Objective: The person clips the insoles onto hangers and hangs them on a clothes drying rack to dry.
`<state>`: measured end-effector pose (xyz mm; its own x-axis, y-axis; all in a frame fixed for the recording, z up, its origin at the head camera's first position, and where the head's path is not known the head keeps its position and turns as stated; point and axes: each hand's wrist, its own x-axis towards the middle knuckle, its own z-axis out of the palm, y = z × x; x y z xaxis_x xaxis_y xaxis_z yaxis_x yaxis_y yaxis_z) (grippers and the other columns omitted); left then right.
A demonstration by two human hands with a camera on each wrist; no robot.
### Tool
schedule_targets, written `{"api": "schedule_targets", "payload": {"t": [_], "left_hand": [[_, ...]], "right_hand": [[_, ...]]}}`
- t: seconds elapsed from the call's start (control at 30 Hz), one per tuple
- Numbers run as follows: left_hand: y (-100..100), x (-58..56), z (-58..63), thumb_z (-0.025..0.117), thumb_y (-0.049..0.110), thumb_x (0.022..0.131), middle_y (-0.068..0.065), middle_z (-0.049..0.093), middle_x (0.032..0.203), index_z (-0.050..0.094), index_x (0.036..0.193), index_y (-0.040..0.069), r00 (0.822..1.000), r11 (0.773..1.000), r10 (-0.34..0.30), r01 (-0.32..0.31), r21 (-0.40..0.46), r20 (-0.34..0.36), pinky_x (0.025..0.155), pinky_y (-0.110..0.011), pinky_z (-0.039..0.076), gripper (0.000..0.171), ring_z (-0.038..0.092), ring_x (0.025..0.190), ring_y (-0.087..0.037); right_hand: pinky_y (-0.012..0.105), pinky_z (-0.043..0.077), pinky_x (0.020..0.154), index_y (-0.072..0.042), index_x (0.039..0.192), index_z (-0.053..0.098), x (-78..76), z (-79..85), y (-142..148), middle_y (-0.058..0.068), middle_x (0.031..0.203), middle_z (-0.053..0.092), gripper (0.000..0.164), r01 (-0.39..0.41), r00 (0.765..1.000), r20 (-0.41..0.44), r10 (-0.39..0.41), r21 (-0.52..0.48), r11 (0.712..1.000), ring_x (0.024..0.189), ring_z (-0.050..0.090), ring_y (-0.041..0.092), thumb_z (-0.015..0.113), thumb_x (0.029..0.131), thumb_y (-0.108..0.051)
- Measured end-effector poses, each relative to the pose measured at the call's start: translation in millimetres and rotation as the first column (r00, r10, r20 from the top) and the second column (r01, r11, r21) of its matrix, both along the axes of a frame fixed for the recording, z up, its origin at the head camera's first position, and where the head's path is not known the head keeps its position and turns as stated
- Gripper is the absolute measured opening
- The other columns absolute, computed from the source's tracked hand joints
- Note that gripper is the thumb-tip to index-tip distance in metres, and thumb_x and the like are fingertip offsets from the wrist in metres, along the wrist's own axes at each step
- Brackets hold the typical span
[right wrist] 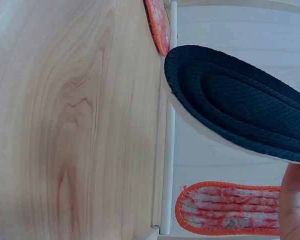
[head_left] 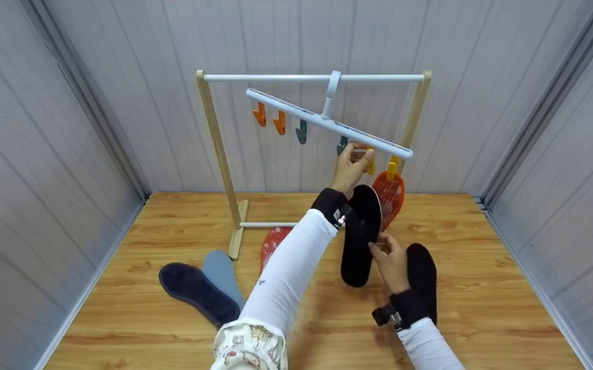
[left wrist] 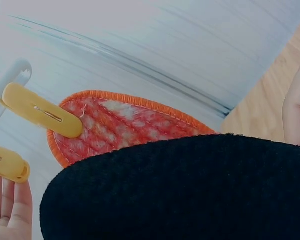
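My left hand [head_left: 351,168] is up at the hanger [head_left: 330,123], its thumb and fingers pinching a yellow clip [head_left: 371,161]. In the left wrist view, its fingertips lie against that yellow clip [left wrist: 9,162]. Lower down, my right hand [head_left: 392,261] holds a black insole [head_left: 362,236] by its right edge, above the tabletop. The right wrist view shows the dark upper face and pale rim of this insole [right wrist: 240,100]. Beside it, a red insole with orange edging [head_left: 390,195] hangs from another yellow clip [head_left: 392,169].
A wooden rack with a white bar [head_left: 265,78] carries the hanger. Orange clips [head_left: 279,123] and a green clip [head_left: 301,132] hang at its left. On the table lie a navy insole [head_left: 199,290], a light blue insole [head_left: 222,272], a second red insole [head_left: 274,241] and another black insole [head_left: 422,277].
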<state>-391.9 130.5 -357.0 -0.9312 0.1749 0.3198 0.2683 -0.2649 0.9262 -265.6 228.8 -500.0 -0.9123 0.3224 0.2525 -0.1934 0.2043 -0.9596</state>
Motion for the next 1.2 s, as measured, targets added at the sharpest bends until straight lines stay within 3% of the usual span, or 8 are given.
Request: {"api": "schedule_targets", "payload": {"t": [0.23, 0.47, 0.97, 1.2], "left_hand": [[1.0, 0.7, 0.9, 0.059, 0.009, 0.093, -0.004, 0.055, 0.083, 0.056, 0.105, -0.001, 1.0, 1.0, 0.016, -0.016, 0.014, 0.005, 0.063, -0.021, 0.046, 0.016, 0.052, 0.073, -0.011], [0.9, 0.6, 2.2, 0.059, 0.01, 0.093, -0.001, 0.055, 0.081, 0.056, 0.104, -0.001, 1.0, 1.0, 0.025, -0.025, -0.005, 0.0, 0.064, -0.021, 0.046, 0.016, 0.053, 0.074, -0.01], [-4.6, 0.9, 1.6, 0.058, 0.008, 0.093, -0.002, 0.054, 0.082, 0.055, 0.102, -0.002, 1.0, 1.0, 0.018, -0.018, 0.011, 0.013, 0.062, -0.021, 0.046, 0.014, 0.052, 0.072, -0.01], [-2.9, 1.7, 3.1, 0.059, 0.009, 0.093, 0.0, 0.054, 0.081, 0.056, 0.102, -0.002, 1.0, 1.0, 0.027, -0.027, -0.01, 0.001, 0.061, -0.02, 0.043, 0.014, 0.051, 0.073, -0.01]], "right_hand": [[0.026, 0.05, 0.063, 0.003, 0.11, 0.061, -4.0, 0.5, 3.4, 0.015, 0.098, 0.063, 0.023, 0.008, 1.0, 0.02, -0.008, -0.006, 1.0, 0.075, 0.058, 0.007, 0.062, 0.088, -0.006], [0.02, 0.046, 0.062, 0.004, 0.112, 0.06, -5.3, 8.0, 8.6, 0.016, 0.102, 0.06, 0.025, -0.001, 0.999, 0.037, 0.002, -0.043, 0.999, 0.078, 0.057, 0.007, 0.062, 0.089, -0.006], [0.018, 0.046, 0.071, 0.001, 0.111, 0.06, -8.6, 14.1, 7.0, 0.016, 0.104, 0.061, 0.025, 0.04, 0.999, -0.002, -0.04, 0.031, 0.999, 0.084, 0.057, 0.007, 0.063, 0.088, -0.009], [0.016, 0.045, 0.07, 0.004, 0.11, 0.059, -11.2, 20.3, 8.6, 0.016, 0.105, 0.061, 0.025, 0.044, 0.999, 0.013, -0.044, 0.001, 0.999, 0.082, 0.055, 0.003, 0.064, 0.087, -0.006]]}}
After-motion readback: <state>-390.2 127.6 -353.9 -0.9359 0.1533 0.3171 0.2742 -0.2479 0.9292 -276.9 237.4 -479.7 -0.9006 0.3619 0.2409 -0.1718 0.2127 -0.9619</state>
